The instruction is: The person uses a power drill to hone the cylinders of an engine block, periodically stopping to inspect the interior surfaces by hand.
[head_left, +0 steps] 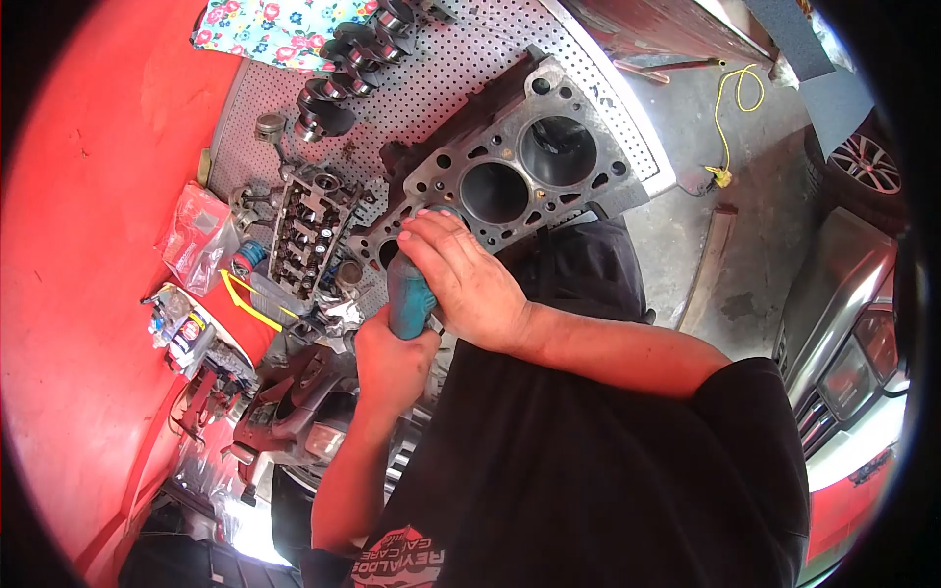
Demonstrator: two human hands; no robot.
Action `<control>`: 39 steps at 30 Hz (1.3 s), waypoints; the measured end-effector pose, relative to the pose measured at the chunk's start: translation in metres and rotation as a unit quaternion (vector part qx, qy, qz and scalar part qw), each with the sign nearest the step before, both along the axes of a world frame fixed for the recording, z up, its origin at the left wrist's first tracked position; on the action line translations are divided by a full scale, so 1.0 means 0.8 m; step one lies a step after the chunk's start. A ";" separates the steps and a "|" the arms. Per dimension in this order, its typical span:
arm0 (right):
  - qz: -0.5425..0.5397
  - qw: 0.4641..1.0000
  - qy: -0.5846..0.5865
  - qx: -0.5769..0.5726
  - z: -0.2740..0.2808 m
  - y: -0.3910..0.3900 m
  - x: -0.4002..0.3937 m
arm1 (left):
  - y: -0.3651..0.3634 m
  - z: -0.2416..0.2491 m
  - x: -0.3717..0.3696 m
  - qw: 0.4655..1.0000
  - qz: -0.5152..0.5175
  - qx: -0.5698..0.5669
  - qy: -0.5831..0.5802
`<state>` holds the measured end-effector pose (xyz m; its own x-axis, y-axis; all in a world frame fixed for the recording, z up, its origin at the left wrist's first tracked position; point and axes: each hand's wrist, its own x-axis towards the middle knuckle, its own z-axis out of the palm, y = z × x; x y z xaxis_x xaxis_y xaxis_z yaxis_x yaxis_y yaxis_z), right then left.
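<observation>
A dark engine block [534,132] with round cylinder bores stands on a perforated metal table [431,83]. My right hand [461,279] wraps the upper end of a teal-handled tool [407,299] pressed against the block's deck near the nearest bore. My left hand [392,363] grips the lower end of the same teal handle. The tool's working end is hidden under my right hand.
A cylinder head [306,235] lies left of the block, a crankshaft [348,64] behind it. A floral cloth [274,29], plastic bags [196,240] and dark parts [284,402] lie beside a red panel [78,245]. A yellow cord [730,118] crosses the concrete floor; a car [848,333] stands at right.
</observation>
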<state>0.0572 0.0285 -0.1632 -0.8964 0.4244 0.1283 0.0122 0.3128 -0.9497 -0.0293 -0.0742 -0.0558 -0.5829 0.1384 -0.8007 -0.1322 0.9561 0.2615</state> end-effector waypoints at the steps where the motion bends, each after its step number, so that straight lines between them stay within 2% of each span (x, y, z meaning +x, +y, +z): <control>1: 0.002 1.000 0.003 -0.002 0.001 -0.002 0.001 | -0.001 0.001 0.001 1.000 0.001 0.005 0.000; 7: 0.033 0.999 0.012 -0.006 0.015 -0.002 0.005 | -0.004 0.035 0.007 0.999 0.040 -0.001 -0.019; 11: 0.027 0.998 0.061 -0.010 0.026 -0.005 0.001 | -0.015 0.057 0.009 0.998 0.054 -0.015 -0.012; 15: 0.038 0.993 0.106 0.035 0.031 -0.007 0.000 | -0.008 0.083 0.011 0.996 0.076 -0.036 -0.017; 19: 0.039 0.987 0.153 0.018 0.043 -0.006 -0.001 | -0.004 0.106 0.014 0.995 0.093 -0.037 -0.019; 23: 0.042 0.979 0.199 0.002 0.051 -0.009 -0.005 | -0.015 0.122 0.019 0.997 0.079 -0.025 0.007; 33: 0.019 0.974 0.225 -0.002 0.078 -0.011 -0.012 | -0.010 0.163 0.018 0.998 0.058 -0.022 0.017; 36: -0.002 0.972 0.235 0.015 0.078 -0.015 -0.015 | -0.006 0.163 0.021 0.998 0.053 -0.011 0.028; 39: 0.021 0.974 0.224 -0.013 0.075 -0.011 -0.011 | -0.010 0.157 0.020 0.998 0.042 -0.031 0.027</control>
